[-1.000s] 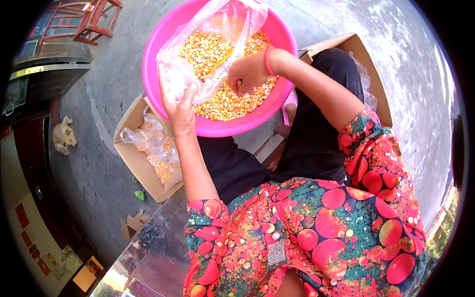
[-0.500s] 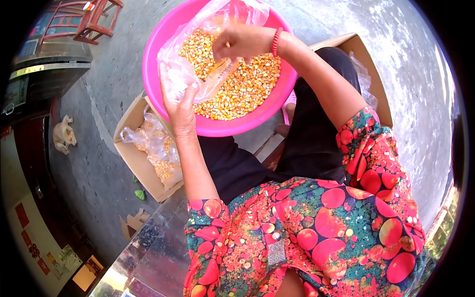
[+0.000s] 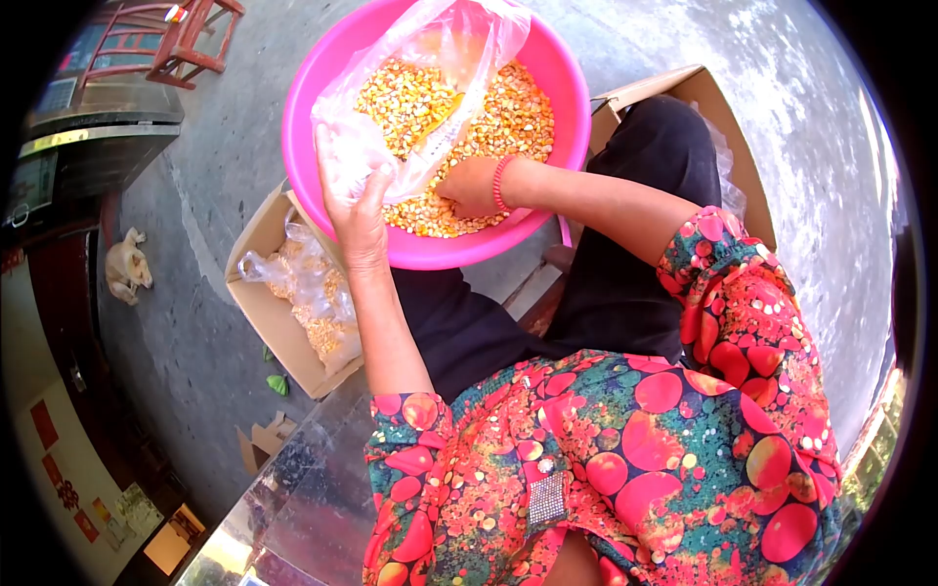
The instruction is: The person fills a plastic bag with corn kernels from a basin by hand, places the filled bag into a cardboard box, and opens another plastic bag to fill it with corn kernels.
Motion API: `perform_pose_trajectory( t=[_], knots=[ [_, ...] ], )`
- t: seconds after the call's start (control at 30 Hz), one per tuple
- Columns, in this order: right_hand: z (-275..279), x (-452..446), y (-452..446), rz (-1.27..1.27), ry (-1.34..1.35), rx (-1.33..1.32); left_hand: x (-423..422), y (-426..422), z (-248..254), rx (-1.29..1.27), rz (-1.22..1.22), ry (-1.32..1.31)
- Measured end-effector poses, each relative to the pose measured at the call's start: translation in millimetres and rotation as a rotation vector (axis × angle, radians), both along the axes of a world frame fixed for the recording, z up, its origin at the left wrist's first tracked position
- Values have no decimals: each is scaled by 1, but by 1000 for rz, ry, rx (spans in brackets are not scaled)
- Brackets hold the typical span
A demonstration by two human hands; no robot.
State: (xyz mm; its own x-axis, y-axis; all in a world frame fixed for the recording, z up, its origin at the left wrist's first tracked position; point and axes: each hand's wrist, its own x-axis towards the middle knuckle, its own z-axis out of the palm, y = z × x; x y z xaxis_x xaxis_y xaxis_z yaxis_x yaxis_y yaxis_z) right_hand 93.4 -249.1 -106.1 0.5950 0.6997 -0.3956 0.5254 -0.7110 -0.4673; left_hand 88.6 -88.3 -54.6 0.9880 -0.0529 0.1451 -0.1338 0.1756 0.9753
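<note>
A pink basin rests over my lap, holding loose corn kernels. Inside it a clear plastic bag stands open, with more kernels in it. My left hand grips the bag's left edge against the basin wall, thumb on the plastic. My right hand, with a red bracelet at the wrist, is down in the loose kernels near the basin's front, just right of the bag. Its fingertips are buried, so what they hold is hidden.
A cardboard box with bagged kernels is at the left, another box with plastic bags at the right. A wooden chair stands at the upper left. A pale bag lies on the floor.
My right hand moved up over the bag's opening, then came back down into the loose kernels nearer the basin's front. My left hand has stayed on the bag.
</note>
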Motion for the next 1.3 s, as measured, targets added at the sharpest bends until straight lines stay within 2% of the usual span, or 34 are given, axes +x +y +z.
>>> perform_pose_trajectory(
  t=[0.07, 0.23, 0.3, 0.33, 0.37, 0.43, 0.5, 0.57, 0.63, 0.7, 0.77, 0.83, 0.87, 0.9, 0.97, 1.03, 1.07, 1.1, 1.17, 1.3],
  knots=[
    [-11, 8, -1, 64, -22, 22, 0, -1, 0, 0, 8, 1],
    [18, 26, -24, 97, -10, 111, 2, 3, -4, -7, -8, -5],
    [37, 33, -32, 88, 421, 105, 1, 3, -4, -5, -6, -2],
    [44, 34, -36, 26, 498, 199, 1, 3, -3, -3, -4, 2],
    [51, 37, -40, 26, 498, 198, 1, 3, -4, -4, -4, 2],
    [66, 44, -46, -55, 584, 440, 2, 4, -5, 9, -12, 4],
    [73, 51, -47, -77, 519, 526, 2, 3, -5, 11, -12, 2],
    [87, 56, -47, -409, 390, 722, 1, 2, -4, 12, -15, 1],
    [82, 58, -46, -482, 283, 760, 1, 1, -2, -5, -13, 18],
    [59, 69, -47, -248, -765, 678, 2, 2, -3, 6, -13, 15],
    [52, 74, -57, -250, -822, 656, 2, 3, -4, 15, -12, 13],
    [91, 58, -62, -292, 315, 399, 2, 3, -4, 20, -3, 0],
    [89, 51, -61, -257, 444, 360, 2, 3, -5, 19, -4, 0],
    [85, 48, -58, -221, 504, 213, 2, 3, -5, 14, -7, 4],
    [72, 39, -52, -177, 337, -72, 3, 3, -5, 10, -9, 8],
    [23, 33, -48, 6, -140, -64, 2, 2, -5, 2, -10, -1],
    [18, 28, -42, -51, -50, -106, 2, 1, -5, 0, -13, -1],
    [3, 27, -32, 29, -58, -176, 2, 1, -5, -4, -10, -2],
    [17, 10, -16, -53, -2, -138, 3, 0, -3, -7, -4, -5],
    [7, 3, 2, -39, 39, -59, 2, 1, -3, 18, -4, -3]
  ],
)
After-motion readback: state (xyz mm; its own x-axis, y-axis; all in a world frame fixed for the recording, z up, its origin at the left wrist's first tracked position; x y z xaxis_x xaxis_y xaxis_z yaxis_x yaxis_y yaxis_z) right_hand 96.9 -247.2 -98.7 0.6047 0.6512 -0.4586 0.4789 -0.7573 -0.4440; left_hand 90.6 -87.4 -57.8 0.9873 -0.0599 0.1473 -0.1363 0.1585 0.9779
